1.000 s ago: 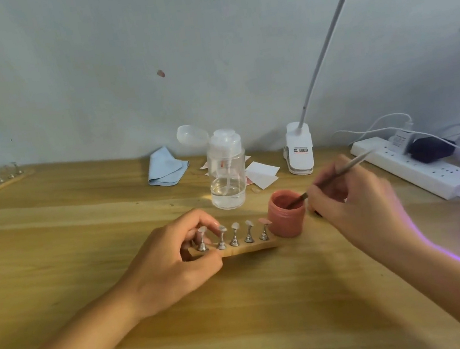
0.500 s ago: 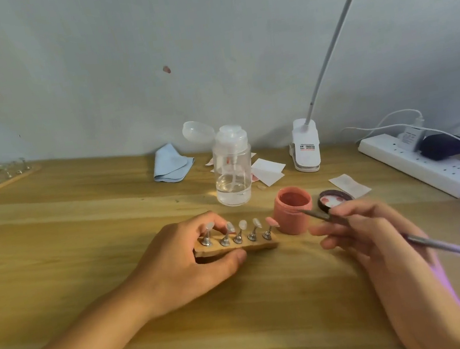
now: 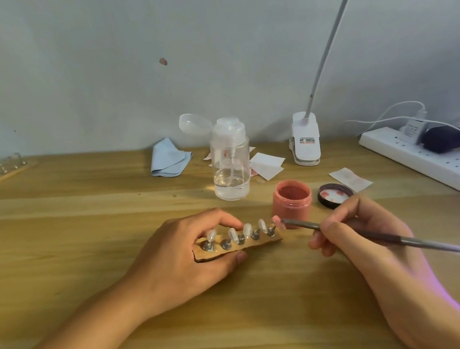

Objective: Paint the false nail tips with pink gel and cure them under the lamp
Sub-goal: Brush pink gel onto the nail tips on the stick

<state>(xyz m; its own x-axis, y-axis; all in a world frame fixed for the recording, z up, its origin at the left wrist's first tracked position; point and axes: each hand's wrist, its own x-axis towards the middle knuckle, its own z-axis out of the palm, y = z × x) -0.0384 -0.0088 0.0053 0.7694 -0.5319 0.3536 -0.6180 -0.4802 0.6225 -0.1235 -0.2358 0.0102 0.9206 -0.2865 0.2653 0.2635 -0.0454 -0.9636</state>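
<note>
Mid-frame, the false nail tips (image 3: 247, 228) stand on a wooden holder (image 3: 262, 241) (rightmost one pink). The left hand (image 3: 181, 259) clamps its grip on the holder, steadying it on the worktop (image 3: 81, 226). The right hand (image 3: 360, 237) pinches the brush (image 3: 430, 245) at that tip, with the open gel jar (image 3: 292, 202) just behind.

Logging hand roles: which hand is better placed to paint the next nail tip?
Right. The right hand holds the brush, its bristles at the rightmost nail tip; the left hand grips the holder, steadying it.
</note>
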